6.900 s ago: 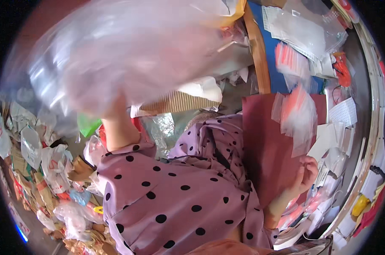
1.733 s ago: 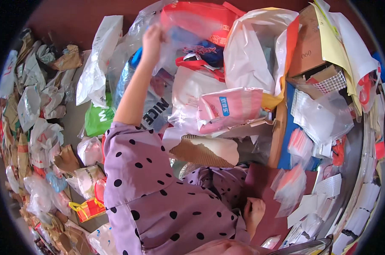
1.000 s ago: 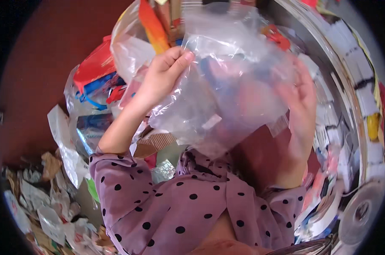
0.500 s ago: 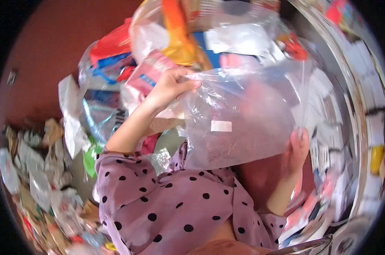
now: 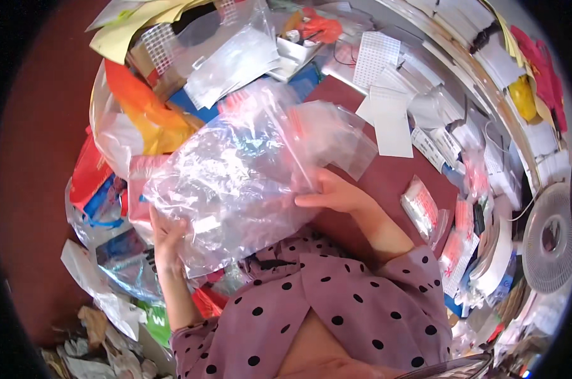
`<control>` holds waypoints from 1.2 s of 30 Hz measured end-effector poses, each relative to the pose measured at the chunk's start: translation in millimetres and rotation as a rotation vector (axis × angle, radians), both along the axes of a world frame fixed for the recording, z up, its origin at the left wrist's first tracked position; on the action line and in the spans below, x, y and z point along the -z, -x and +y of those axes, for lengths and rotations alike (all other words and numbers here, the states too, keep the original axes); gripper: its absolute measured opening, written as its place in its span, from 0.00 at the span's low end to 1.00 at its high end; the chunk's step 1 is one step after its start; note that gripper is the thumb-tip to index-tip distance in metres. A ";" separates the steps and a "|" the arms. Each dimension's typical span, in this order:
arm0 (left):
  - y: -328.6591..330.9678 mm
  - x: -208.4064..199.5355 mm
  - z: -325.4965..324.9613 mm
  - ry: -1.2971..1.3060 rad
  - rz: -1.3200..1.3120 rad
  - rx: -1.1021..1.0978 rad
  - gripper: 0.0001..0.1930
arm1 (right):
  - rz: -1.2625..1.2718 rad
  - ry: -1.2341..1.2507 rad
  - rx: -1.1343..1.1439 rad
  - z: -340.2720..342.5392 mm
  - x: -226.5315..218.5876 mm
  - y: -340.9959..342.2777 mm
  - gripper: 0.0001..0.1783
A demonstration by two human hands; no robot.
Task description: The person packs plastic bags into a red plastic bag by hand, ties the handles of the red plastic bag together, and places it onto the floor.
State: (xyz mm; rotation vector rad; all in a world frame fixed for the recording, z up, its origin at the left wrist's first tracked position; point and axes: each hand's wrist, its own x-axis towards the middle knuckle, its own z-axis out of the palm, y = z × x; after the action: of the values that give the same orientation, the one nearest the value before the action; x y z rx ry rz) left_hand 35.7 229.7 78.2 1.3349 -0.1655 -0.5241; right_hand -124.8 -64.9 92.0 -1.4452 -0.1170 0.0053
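A large crumpled clear plastic bag [image 5: 235, 183] is held in front of me over my lap. My left hand [image 5: 166, 239] grips its lower left corner from beneath. My right hand [image 5: 333, 192] holds its right edge, with the fingers lying flat against the plastic. A smaller clear zip bag [image 5: 336, 136] sticks out behind the big one at the upper right. My arms are in purple sleeves with black dots.
A heap of coloured plastic bags and wrappers [image 5: 128, 126] rises at the left and top. Small packets [image 5: 422, 208] and white sheets [image 5: 387, 120] lie on the dark red surface at right. A white fan [image 5: 551, 240] stands far right. Crumpled scraps [image 5: 96, 335] lie lower left.
My head has turned, so the pile now sits higher and to the left. The clear bag has come down from in front of my face toward my lap, both hands still on it.
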 end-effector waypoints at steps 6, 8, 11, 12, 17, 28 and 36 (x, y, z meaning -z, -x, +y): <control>-19.1 11.4 -31.4 -0.074 -0.094 0.076 0.36 | 0.308 0.112 0.169 -31.9 -6.3 21.1 0.10; -22.9 6.1 -58.0 0.086 -0.171 -0.064 0.25 | 0.320 -0.033 0.527 -51.0 -0.8 19.4 0.09; -36.5 10.5 -46.6 0.020 -0.333 -0.237 0.17 | 0.136 -0.137 0.760 -104.4 -0.4 -13.6 0.11; -39.2 7.2 -42.3 0.005 -0.360 -0.314 0.16 | 0.041 -0.184 0.895 -119.7 -5.7 -30.2 0.11; -48.5 12.5 6.8 -0.143 -0.453 -0.601 0.12 | 0.045 -0.094 0.809 -161.6 -7.2 -143.1 0.11; -43.5 72.7 117.4 -0.991 -0.621 -0.522 0.25 | -0.403 1.080 1.406 -132.2 28.9 -266.1 0.30; -85.7 79.1 76.4 -0.948 -0.426 -0.375 0.43 | -1.045 1.262 0.144 71.8 -7.4 -231.0 0.23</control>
State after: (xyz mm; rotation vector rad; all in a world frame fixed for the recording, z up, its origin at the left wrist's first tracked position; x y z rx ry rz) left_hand 121.4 306.1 -0.9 2.3376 0.0012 0.0480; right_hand 106.2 6.9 99.3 -2.5678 -1.0011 -0.9510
